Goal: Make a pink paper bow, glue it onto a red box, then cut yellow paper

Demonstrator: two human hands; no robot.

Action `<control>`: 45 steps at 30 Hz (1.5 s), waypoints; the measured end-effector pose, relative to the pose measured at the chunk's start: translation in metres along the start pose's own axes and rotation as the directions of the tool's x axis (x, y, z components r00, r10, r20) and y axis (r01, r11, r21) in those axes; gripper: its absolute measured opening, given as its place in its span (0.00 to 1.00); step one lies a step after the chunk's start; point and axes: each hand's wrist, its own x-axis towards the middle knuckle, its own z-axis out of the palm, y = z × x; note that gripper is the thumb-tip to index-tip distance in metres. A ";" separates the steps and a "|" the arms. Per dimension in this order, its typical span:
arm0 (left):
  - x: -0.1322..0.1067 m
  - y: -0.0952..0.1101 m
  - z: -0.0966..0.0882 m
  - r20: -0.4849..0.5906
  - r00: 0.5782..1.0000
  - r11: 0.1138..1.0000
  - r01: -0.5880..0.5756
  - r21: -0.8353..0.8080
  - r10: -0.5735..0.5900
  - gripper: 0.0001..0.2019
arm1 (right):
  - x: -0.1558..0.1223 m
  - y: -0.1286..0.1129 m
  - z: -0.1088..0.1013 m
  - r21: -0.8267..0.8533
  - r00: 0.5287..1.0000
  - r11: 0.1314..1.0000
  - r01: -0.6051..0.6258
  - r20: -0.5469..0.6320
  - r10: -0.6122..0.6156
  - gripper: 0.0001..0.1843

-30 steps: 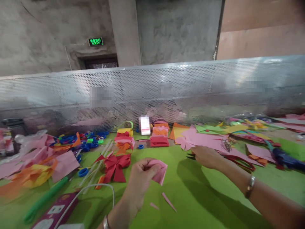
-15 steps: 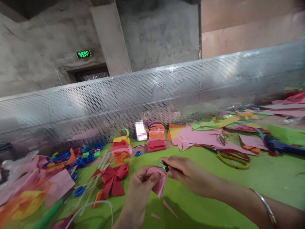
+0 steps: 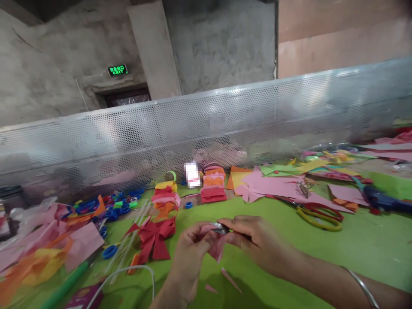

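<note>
My left hand is closed, pinching a folded piece of pink paper between thumb and fingers. From the right, my right hand grips small scissors, whose metal blades lie against the paper's upper edge. Their handles are mostly hidden inside my fingers. Below the hands, a narrow pink paper scrap and a smaller one rest on the green table surface.
Red and yellow-handled scissors lie to the right, near a blue glue gun. Left are a red paper bow, clear sticks and a white cable. A perforated metal panel spans the back.
The scissor blades, spread apart before, now look closed together at the paper's edge. My right hand has come slightly nearer my left. The view has shifted a little.
</note>
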 end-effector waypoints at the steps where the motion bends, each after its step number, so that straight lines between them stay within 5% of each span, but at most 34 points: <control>1: 0.001 0.000 0.000 -0.001 1.000 1.000 -0.005 -0.002 0.005 0.09 | 0.000 0.000 0.000 0.000 1.000 1.000 0.001 -0.001 -0.001 0.15; 45: 0.002 -0.007 -0.002 0.030 0.998 0.995 0.052 -0.082 -0.050 0.10 | 0.000 0.000 0.001 0.020 0.999 1.000 -0.021 0.033 0.020 0.10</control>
